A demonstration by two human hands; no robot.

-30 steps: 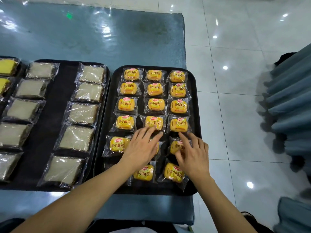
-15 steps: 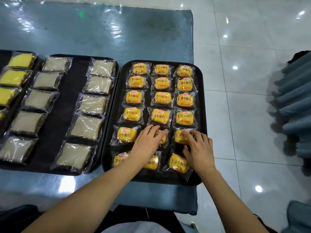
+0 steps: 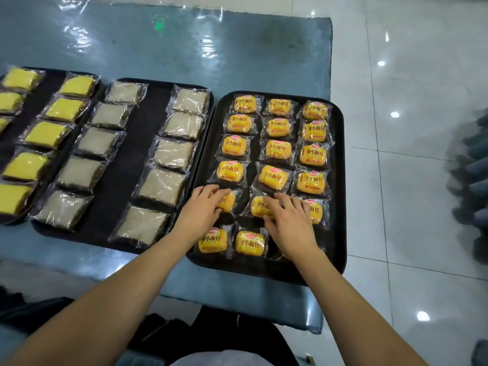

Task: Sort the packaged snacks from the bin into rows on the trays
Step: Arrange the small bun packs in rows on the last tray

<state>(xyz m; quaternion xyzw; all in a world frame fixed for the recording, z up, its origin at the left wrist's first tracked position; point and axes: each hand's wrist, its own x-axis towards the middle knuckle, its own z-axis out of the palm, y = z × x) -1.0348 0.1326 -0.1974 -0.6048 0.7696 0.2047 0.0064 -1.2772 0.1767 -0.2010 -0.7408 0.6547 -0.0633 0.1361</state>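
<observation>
The orange bun packets [image 3: 269,177] fill the right-hand tray [image 3: 339,180] in three columns. Since a second ago, the left hand [image 3: 203,211] has slid onto the fifth row's left packet [image 3: 227,201] and the right hand [image 3: 289,220] onto the middle one [image 3: 260,206]. Both sets of fingers lie flat, seemingly nudging rather than gripping, so this tray looks nearly finished.

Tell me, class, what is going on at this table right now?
A person is arranging small orange bread packets in rows on the right-hand black tray. The left hand rests on a packet in the fifth row, and the right hand presses on the middle packet of that row. Four rows beyond are neat; the nearest row is partly hidden by the right wrist. The middle tray holds pale grey packets, and yellow ones lie farther left.
</observation>
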